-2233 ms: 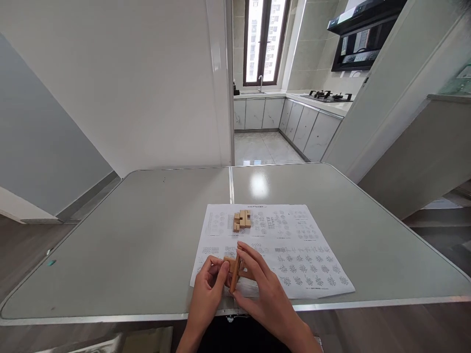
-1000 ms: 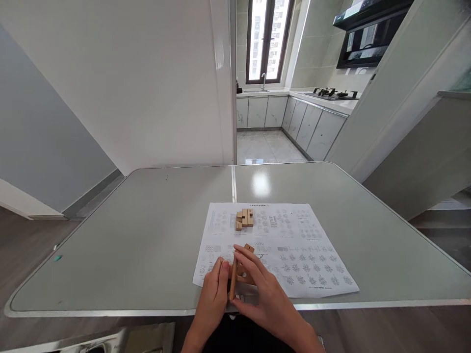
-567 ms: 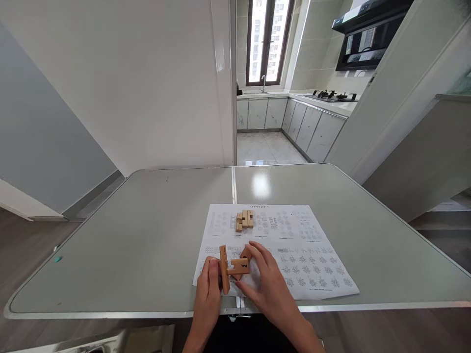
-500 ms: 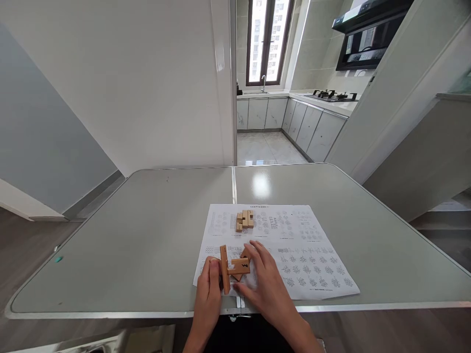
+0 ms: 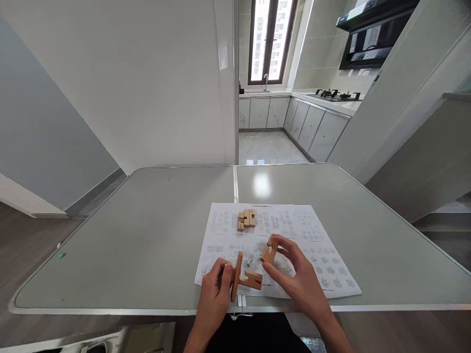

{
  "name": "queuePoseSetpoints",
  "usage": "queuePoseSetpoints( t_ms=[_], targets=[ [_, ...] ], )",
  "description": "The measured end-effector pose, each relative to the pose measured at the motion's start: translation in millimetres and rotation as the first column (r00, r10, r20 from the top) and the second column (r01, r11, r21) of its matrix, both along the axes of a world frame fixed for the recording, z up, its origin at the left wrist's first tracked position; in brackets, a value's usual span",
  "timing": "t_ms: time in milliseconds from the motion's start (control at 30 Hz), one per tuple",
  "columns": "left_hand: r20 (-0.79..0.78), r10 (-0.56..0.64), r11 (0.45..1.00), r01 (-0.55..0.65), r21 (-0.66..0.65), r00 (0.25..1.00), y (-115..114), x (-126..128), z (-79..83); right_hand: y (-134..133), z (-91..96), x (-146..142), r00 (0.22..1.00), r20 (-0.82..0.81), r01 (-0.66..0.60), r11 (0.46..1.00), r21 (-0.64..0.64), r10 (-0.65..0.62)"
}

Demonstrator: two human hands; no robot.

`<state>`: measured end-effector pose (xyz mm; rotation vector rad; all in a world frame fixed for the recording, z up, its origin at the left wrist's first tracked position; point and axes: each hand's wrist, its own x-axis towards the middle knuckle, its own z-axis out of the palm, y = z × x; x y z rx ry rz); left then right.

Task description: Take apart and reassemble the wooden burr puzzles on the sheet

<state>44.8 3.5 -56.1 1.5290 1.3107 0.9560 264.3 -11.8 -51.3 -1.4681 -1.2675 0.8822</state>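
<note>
Near the table's front edge, my left hand (image 5: 215, 289) is closed around two joined wooden puzzle pieces (image 5: 253, 280). One piece stands nearly upright; the other juts out to the right, with a notch and a dark mark on it. My right hand (image 5: 300, 274) pinches a separate notched wooden puzzle piece (image 5: 270, 249) between thumb and fingers, tilted and raised above the sheet. A gap lies between it and the joined pieces. Behind both hands, a small cluster of lighter wooden pieces (image 5: 247, 219) rests on the printed instruction sheet (image 5: 221, 230).
The sheet, covered with small diagrams, lies on a grey-green table (image 5: 128, 245) with a pale metal rim. A small teal bit (image 5: 61, 255) is near the left edge. Beyond the table, a doorway opens to a kitchen with a stove (image 5: 336, 95) and a window.
My right hand has moved right and up, taking its wooden piece away from the pieces in my left hand. Those joined pieces have shifted slightly right and tilted.
</note>
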Motion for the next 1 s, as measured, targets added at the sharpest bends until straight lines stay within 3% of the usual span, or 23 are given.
queuePoseSetpoints(
  t_ms=[100,267,700,1000],
  targets=[
    [-0.035,-0.054,0.998,0.054,-0.017,0.998,-2,0,-1.5,-7,12.1,4,0.978,-0.135,-0.161,0.987,0.016,0.162],
    [-0.056,-0.081,0.997,0.082,0.013,0.995,-2,-1,-1.7,-15,25.6,-9,0.952,-0.116,-0.285,0.959,-0.007,0.282],
    [-0.115,-0.166,0.985,0.169,0.02,0.979,-1,1,-0.6,-15,27.5,-3,0.947,0.039,-0.316,0.945,-0.084,0.32],
    [-0.095,-0.235,0.971,0.239,0.027,0.967,-3,0,6.7,-17,44.1,10,0.919,0.052,-0.379,0.91,-0.168,0.392]
  ],
)
